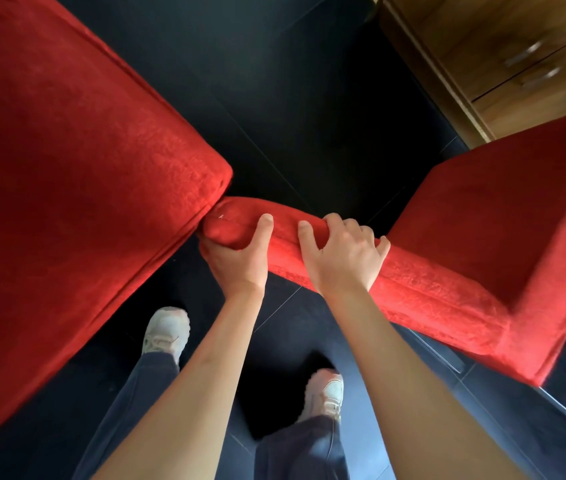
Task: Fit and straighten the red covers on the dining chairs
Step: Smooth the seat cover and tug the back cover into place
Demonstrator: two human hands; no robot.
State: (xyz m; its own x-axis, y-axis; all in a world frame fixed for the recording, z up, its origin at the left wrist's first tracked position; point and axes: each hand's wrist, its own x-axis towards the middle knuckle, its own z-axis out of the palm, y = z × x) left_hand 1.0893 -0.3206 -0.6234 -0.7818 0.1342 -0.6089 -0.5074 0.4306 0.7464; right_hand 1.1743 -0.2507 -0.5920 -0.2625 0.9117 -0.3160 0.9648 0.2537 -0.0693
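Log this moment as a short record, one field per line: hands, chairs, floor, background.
left hand: left hand grips the end of the covered chair top, thumb on top
right hand: right hand grips the same red edge, fingers curled over it
chair on left: second red-covered chair, its corner against the gripped end
floor: dark tiles
feet: two pale shoes on the floor
background: wooden cabinet with metal handles, upper right

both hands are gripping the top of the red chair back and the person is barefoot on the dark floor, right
Not quite: the person wears pale sneakers, as the head view shows. The rest holds: left hand and right hand grip the red chair back over the dark floor.
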